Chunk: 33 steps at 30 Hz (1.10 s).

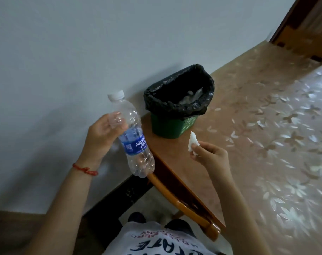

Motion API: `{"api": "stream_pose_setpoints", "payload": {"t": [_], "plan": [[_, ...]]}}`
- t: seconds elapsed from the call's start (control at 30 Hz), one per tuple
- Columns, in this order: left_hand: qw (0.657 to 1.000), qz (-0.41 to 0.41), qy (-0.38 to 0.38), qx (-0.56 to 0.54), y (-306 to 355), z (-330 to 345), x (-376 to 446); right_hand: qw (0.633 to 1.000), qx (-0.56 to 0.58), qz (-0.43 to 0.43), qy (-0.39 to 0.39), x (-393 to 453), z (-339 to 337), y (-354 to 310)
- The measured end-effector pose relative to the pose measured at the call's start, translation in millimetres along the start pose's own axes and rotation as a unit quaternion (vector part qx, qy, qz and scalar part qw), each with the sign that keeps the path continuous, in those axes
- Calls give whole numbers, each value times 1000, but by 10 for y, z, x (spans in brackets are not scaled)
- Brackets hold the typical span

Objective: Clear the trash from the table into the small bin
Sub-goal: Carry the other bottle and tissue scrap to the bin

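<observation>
we see an empty clear plastic bottle (pixel 133 137) with a white cap and a blue label, held up in the air off the left edge of the desk (pixel 257 126), tilted with its cap up and away from us and its base down near the desk's corner. our left hand (pixel 105 133) is wrapped around the bottle's upper part, fingers closed on the clear plastic above the label, and a red string bracelet (pixel 85 169) sits on that wrist. our right hand (pixel 209 153) is raised above the desk, its fingertips pinched together on a small crumpled white tissue (pixel 193 144), which sticks up out of the grip. the tissue hangs just in front of the small bin (pixel 172 126), close to its near side but apart from it. the bin is green, lined with a black bag (pixel 178 92) folded over its rim, and it stands on the desk's far left corner beside the pale wall (pixel 83 52). something clear and shiny lies inside the bag, though we cannot tell what it is. the bottle is left of the bin, near it but not touching. the desk is wooden at its edge and covered with a glossy sheet printed with pale leaf shapes. below the hands we see a wooden chair back (pixel 193 208), a white shirt with dark lettering (pixel 156 242), and a strip of floor.
</observation>
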<state>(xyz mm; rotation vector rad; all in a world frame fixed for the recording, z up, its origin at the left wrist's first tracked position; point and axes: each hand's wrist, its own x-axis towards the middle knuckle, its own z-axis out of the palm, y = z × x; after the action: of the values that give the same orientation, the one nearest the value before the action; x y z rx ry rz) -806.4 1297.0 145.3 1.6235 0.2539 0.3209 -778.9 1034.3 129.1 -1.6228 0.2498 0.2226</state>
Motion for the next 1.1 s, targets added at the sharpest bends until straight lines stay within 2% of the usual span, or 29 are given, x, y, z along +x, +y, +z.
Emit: {"api": "stream_pose_setpoints", "payload": {"t": [0.23, 0.43, 0.8, 1.1], "plan": [[998, -33, -2, -52, 131, 73, 447, 1000, 17, 10, 17, 241, 25, -84], [995, -51, -64, -48, 95, 177, 732, 999, 21, 6, 40, 417, 140, -175], [993, -68, -61, -70, 65, 226, 964, 996, -16, -67, 60, 1167, 429, -878], [992, -75, -66, -71, 61, 277, 1029, 996, -12, -44, 76, 1409, 496, -849]]}}
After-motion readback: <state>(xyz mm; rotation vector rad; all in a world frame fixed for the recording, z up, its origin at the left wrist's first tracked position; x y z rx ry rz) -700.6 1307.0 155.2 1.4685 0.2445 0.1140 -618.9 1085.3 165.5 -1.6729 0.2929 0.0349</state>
